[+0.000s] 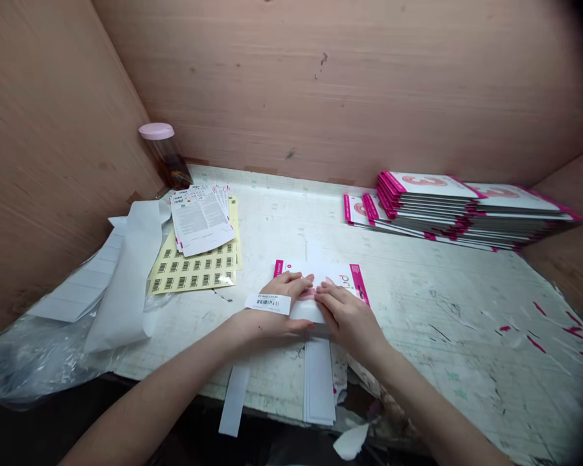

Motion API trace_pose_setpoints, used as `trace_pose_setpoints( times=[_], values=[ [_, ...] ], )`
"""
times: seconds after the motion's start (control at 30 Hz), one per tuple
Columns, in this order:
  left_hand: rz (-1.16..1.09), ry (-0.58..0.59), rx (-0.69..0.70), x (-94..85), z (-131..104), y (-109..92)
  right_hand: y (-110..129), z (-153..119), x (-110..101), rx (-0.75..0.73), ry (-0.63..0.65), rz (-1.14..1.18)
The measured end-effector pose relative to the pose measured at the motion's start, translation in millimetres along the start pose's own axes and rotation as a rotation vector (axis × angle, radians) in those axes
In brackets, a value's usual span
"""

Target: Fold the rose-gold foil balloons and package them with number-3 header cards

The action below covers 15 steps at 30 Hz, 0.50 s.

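Note:
A white and magenta printed card package (361,283) lies on the table in front of me. My left hand (276,304) rests on its left half, fingers spread over a pink printed part and the thumb along the near edge. Stuck to the back of that hand is a white barcode label (268,303). My right hand (352,317) lies on the package from the right, its fingertips close to the left ones. Under the near edge, long white paper strips (319,382) stretch toward the table's front edge. Both hands partly cover the package.
Stacks of magenta-edged packages (427,200) stand at the back right. On the left are printed cards (201,220), yellow barcode sheets (192,272), white paper (126,278), a plastic bag (43,356) and a pink-lidded jar (168,155). Magenta scraps (537,344) lie on the right.

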<state>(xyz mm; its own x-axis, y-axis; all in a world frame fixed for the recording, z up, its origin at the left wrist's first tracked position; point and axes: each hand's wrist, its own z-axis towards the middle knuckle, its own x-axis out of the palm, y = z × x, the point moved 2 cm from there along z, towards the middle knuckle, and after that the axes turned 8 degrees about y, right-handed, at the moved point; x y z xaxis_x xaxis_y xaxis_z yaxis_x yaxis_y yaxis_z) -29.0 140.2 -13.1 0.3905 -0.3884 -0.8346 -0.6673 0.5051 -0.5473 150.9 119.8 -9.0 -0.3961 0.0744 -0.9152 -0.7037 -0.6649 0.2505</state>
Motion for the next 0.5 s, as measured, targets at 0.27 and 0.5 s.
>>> trace_pose_setpoints(
  times=[0.27,0.5],
  values=[
    [0.145,0.078,0.044,-3.1,3,-1,38,-79,-15,-0.077,0.325,0.264],
    [0.130,0.086,0.049,-2.4,2,0,42,-84,-10,-0.244,0.303,0.064]
  ],
)
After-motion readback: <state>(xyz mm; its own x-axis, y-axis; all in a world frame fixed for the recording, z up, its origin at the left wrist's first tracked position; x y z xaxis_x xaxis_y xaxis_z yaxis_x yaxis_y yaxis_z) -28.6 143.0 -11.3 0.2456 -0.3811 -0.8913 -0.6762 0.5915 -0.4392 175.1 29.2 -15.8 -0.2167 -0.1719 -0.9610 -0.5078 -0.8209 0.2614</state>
